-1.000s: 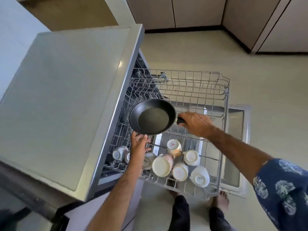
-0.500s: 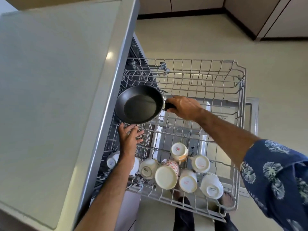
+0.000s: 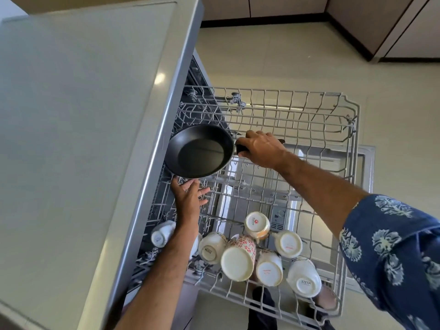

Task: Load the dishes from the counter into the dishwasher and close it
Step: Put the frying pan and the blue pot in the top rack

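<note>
Overhead, the pale, smooth bench [image 3: 78, 129] fills the left of the view, its right edge overhanging the open dishwasher [image 3: 202, 75]. Out from under that edge the upper rack [image 3: 309, 115], a grid of grey coated wire, is drawn fully forward, and the lowered door [image 3: 366, 163] shows beneath it. Along the near edge of the rack sit several glazed cups [image 3: 238, 260], all turned bottoms-up and packed close together; the far half of the rack is bare wire. The frying pan [image 3: 200, 151], round, shallow and matt black, hangs level above the rack's far left corner, close by the bench edge, its bowl facing up. Its long axis runs left to right, the dark handle pointing right. The right hand [image 3: 259, 148] is wrapped round that handle and carries the weight. The left hand [image 3: 189, 198] is under the pan's near rim with fingers spread and fairly straight, the fingertips at or just below the metal; whether they touch I cannot tell. So the pan lies just beyond the left hand and left of the right hand, and lowering it likely depends on tilting the bowl between the wire prongs underneath.
</note>
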Demonstrator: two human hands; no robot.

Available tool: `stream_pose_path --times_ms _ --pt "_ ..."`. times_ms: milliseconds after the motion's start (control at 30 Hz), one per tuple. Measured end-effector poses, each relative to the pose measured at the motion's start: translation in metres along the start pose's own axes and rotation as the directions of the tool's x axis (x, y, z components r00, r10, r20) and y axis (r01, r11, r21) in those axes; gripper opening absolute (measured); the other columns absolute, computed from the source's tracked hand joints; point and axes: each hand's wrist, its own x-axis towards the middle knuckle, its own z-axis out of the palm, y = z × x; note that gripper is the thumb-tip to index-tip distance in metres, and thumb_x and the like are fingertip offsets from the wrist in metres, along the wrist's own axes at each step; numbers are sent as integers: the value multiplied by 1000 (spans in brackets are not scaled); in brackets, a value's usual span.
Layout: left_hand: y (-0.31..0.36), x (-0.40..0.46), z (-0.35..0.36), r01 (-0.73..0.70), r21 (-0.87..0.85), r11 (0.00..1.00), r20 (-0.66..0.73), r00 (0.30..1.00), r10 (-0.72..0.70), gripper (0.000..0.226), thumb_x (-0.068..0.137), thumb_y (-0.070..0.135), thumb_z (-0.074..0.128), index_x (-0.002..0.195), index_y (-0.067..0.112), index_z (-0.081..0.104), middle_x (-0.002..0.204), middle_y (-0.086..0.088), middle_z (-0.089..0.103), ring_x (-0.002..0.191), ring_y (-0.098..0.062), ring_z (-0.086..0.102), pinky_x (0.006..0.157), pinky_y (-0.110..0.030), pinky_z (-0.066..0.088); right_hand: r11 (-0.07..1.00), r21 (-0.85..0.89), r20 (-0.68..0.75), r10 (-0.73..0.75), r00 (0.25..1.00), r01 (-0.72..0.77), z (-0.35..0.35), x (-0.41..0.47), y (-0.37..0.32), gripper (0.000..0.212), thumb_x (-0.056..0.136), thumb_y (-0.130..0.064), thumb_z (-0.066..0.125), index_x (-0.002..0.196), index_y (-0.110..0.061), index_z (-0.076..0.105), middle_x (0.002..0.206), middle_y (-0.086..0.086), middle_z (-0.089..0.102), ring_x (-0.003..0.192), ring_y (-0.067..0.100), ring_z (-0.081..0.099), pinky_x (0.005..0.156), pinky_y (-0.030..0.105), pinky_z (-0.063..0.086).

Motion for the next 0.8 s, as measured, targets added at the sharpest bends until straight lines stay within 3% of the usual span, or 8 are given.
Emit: stream_pose_path --times_ms 233,433,633,767,800 --pt "-6 -9 3 6 40 999 14 1000 -7 63 104 14 50 154 21 14 128 -2 59 91 -18 73 72 -36 56 989 -117 38 98 994 -93 9 -2 -4 58 95 -44 58 141 -16 38 139 12 47 128 33 48 107 54 39" --pt "-12 -25 2 -7 81 997 26 1000 5 68 104 16 50 157 22 8 137 -5 57 96 -18 72 71 -32 54 985 -158 -66 57 996 -67 5 -19 2 57 93 -34 61 141 -13 38 134 11 49 121 30 51 104 50 42" --pt "-12 -51 2 -50 188 981 83 996 35 67 100 19 55 155 26 17 139 -1 54 106 -17 66 82 -36 53 983 -184 -50 -1 999 -8 -8 -38 0 70 91 -34 63 149 -13 30 143 12 45 131 32 44 114 51 32" --pt "4 -89 -3 -192 334 923 184 973 135 60 101 16 54 153 22 26 143 -2 45 108 -10 57 78 -17 48 984 -170 -50 -54 997 44 -29 -66 -15 69 92 -33 63 150 -13 30 147 12 42 134 30 43 117 48 31" --pt "10 -101 -6 -237 367 900 223 961 162 58 101 15 54 153 23 28 145 -1 43 112 -9 55 83 -18 48 984 -168 -46 -70 996 62 -35 -75 -22 69 92 -34 62 150 -13 31 148 12 42 135 30 43 117 47 31"
